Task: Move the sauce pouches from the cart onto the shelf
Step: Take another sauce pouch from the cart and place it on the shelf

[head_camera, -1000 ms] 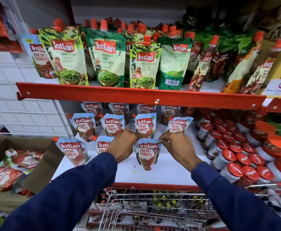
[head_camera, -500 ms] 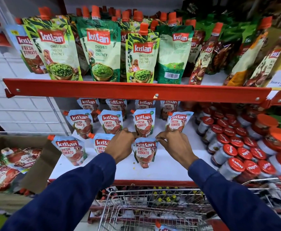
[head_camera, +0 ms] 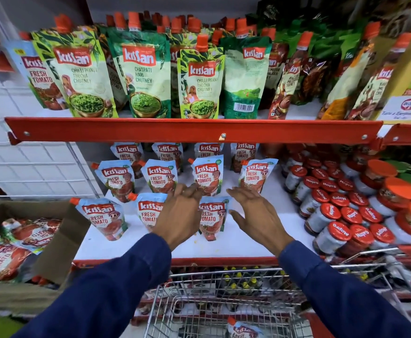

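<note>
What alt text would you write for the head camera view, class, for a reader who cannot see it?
Two open hands, left hand and right hand, flank an upright tomato pouch on a white shelf stocked with similar pouches. Another pouch lies in the wire cart below.

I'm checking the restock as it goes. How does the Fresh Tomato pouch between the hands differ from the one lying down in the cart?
The pouch between the hands stands upright on the white shelf with its front label fully readable. The pouch in the cart lies in the wire basket, partly cut off by the frame edge, so it is not yet shelved. Both are light blue Kissan Fresh Tomato pouches; the cart one shows an orange cap.
</note>
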Demonstrator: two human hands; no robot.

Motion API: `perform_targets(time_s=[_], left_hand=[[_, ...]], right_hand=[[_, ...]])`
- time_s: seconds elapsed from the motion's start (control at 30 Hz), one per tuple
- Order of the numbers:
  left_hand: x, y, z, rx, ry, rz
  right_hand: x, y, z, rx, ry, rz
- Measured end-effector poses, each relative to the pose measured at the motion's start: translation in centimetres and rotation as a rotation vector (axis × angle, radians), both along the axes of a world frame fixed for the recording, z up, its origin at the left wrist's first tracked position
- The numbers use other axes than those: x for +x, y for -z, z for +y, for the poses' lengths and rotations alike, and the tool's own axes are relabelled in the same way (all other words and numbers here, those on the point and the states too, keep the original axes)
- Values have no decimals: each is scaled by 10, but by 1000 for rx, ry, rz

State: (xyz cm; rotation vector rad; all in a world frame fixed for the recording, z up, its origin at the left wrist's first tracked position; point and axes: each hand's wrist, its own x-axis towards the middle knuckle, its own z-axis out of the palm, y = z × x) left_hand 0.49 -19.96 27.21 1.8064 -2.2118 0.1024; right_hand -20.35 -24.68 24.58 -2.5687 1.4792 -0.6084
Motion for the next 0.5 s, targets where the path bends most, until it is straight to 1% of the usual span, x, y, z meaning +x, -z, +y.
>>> perform_targets(time_s=[0.1, 0.17, 0.3, 0.4, 0.5], left_hand=[[-14, 23, 29, -73, 40, -63], [-24, 51, 48, -53, 85, -95], [-43, 103, 80, 90, 112, -134], [-61, 142, 97, 207, 139, -138], [-77, 183, 113, 352, 152, -150]], right_hand=[[-16, 30, 31, -56, -1, 48], [-29, 55, 56, -65, 22, 128], [-51, 99, 99, 37, 69, 284], [-67, 132, 121, 118, 113, 318], [-81, 169, 138, 197, 111, 344]])
